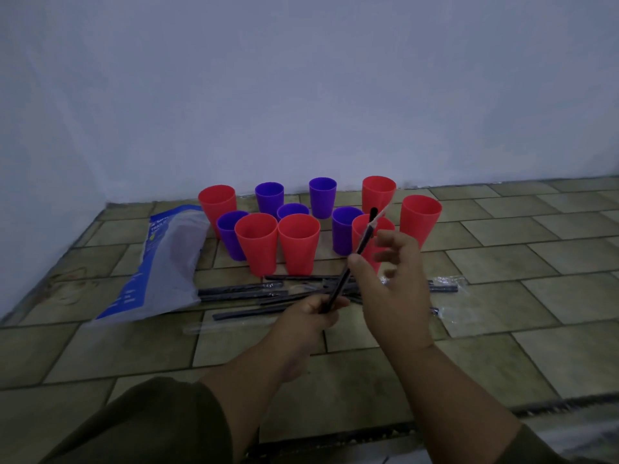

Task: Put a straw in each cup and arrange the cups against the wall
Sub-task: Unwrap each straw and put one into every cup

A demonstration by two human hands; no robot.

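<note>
While the left hand (315, 309) grips the lower end of the black straw (361, 244), the right hand (392, 279) sets its thumb against the middle; blur hides whether its fingers pinch. The straw is raised before the empty cups (298, 242). Best strip the wrapper (380, 214) fully, then lower the straw straight into one cup.

Red cups (256, 242) and purple cups (322, 197) in plain solid colours. The raised straw (363, 241) is black, like the straws (241, 289) lying loose. The floor (502, 262) is drab olive-beige tile, brick-laid with dark joints. The bag (160, 262) is blue and milky white. The wall (301, 95) is pale grey-blue.
</note>
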